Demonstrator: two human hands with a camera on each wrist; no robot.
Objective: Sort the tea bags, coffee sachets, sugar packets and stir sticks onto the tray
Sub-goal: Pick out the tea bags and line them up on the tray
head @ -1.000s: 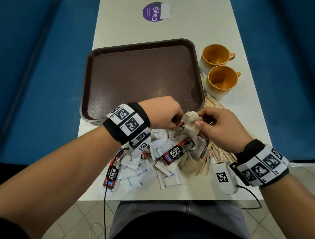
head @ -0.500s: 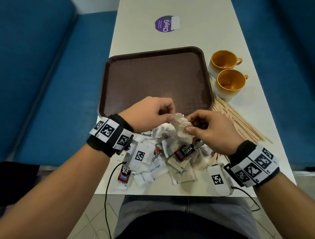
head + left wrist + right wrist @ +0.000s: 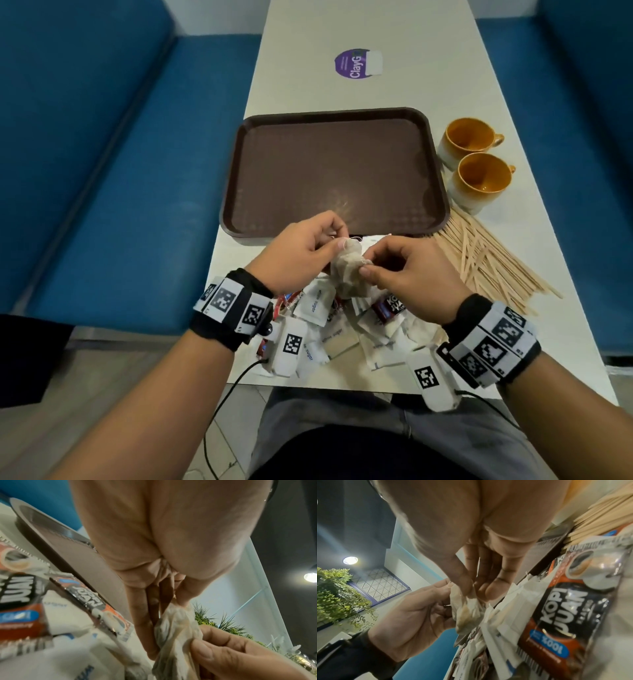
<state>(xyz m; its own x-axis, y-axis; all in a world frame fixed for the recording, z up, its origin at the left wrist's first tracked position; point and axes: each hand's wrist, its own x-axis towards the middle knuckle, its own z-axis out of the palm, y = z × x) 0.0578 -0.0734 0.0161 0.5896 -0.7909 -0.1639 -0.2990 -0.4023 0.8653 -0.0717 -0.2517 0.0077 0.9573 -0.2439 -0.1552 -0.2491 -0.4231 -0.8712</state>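
While both hands work just above the heap of packets, a crumpled tea bag (image 3: 347, 270) hangs between them, pinched at its top by the left hand (image 3: 301, 251) and at its side by the right hand (image 3: 407, 270). Left fingers (image 3: 185, 595) curl onto the gathered upper end; the right thumb and forefinger close on the paper a little lower. Neither hand is wide; each holds only this bag.

I judge the bag very light, soft and limp, its thin paper easy to tear if the two pinches pull apart. The gathered top looks the safest place to hold, since the pouch below would crush.

Its long axis runs roughly up and down, top at the left fingertips, the fuller end drooping toward the sugar packets (image 3: 317, 303) and coffee sachets (image 3: 388, 308) directly beneath the fingers. Whether a string or tag is attached I cannot tell.

Beyond the fingers lies the brown tray (image 3: 239, 192), bare of items. Stir sticks (image 3: 489, 260) fan out on the surface to the right of the right hand.
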